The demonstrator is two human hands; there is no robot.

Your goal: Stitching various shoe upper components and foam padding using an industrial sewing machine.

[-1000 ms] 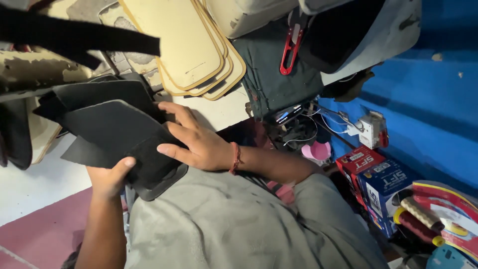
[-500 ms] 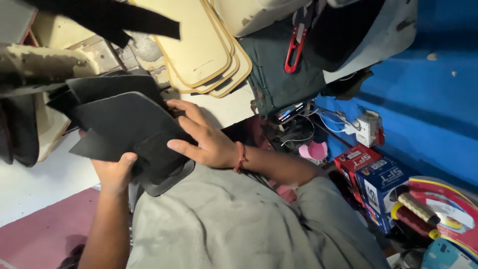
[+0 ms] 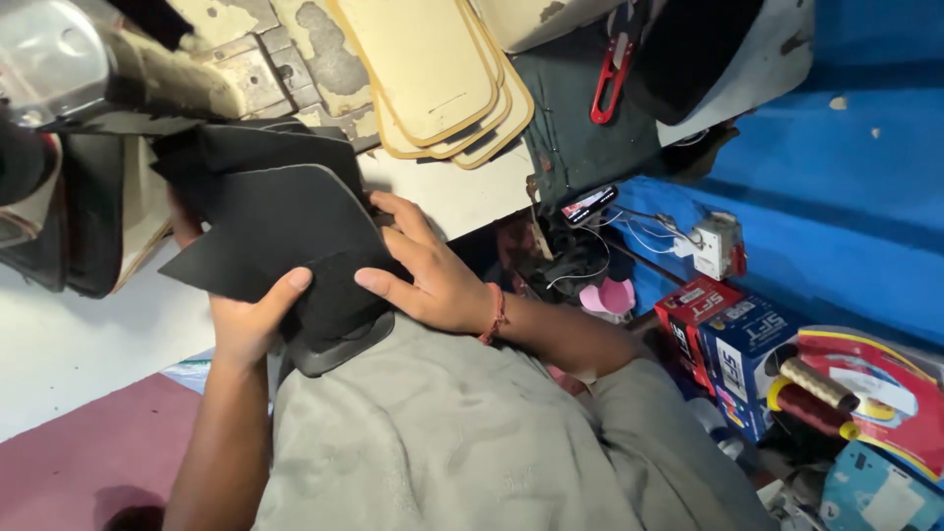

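A stack of black, stiff cut sheets [image 3: 270, 221] rests over my lap, which is covered in grey cloth [image 3: 442, 442]. My left hand [image 3: 251, 329] comes up from the bottom left and grips the stack's lower edge, thumb on top. Wearing a red thread band at the wrist, my right hand [image 3: 433, 280] lies on the stack's right side with its fingers spread over the top sheet. A rounded black piece [image 3: 339, 344] sticks out beneath the stack, just under both hands.
A worn sewing machine [image 3: 128, 69] stands at top left, beside cream shaped panels [image 3: 442, 79]. Red snips [image 3: 610, 74] hang at the top. A phone [image 3: 588, 205], white socket [image 3: 713, 246], red and blue boxes [image 3: 733, 339] and thread spools [image 3: 816, 383] crowd the right.
Both hands keep hold of the black sheets. The stack and hands have shifted a little toward the sewing machine, and the view has moved in closer.
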